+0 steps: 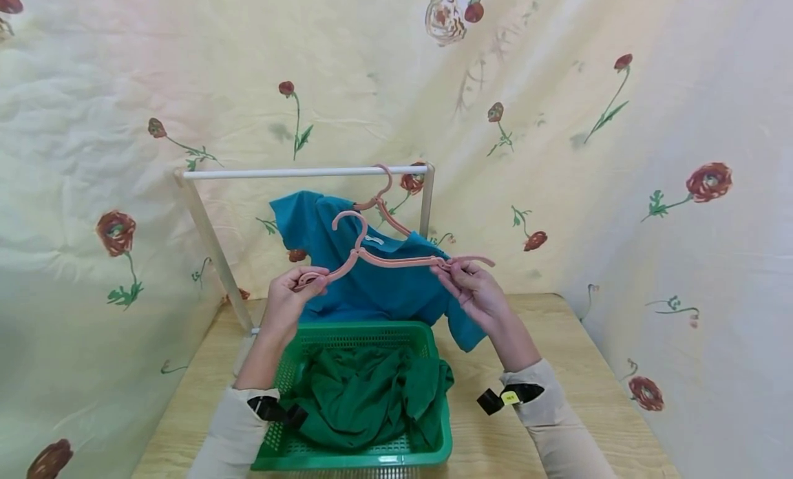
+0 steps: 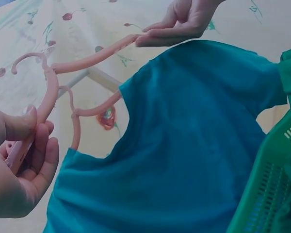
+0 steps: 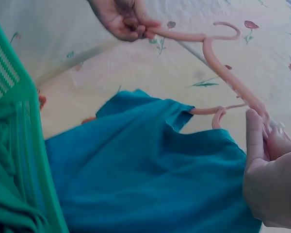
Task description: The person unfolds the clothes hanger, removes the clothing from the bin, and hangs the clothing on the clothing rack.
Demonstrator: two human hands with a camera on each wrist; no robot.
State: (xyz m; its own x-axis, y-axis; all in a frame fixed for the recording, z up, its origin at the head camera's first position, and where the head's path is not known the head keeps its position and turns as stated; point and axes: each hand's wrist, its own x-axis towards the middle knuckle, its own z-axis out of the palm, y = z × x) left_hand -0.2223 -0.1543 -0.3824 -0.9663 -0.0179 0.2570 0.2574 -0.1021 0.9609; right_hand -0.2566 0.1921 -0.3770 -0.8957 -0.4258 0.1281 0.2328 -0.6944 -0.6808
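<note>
The hands are well apart: the left hand (image 1: 296,296) grips one end of a pink hanger (image 1: 399,262) and the right hand (image 1: 476,293) pinches the other, holding it above a green basket (image 1: 353,461) of green cloth (image 1: 365,396) on the table (image 1: 539,341). Behind, a blue shirt (image 1: 384,293) hangs on a second hanger (image 1: 396,223) from a white rail (image 1: 279,173).

Nothing readable; marks on the yellow tag (image 1: 510,398) too small.
</note>
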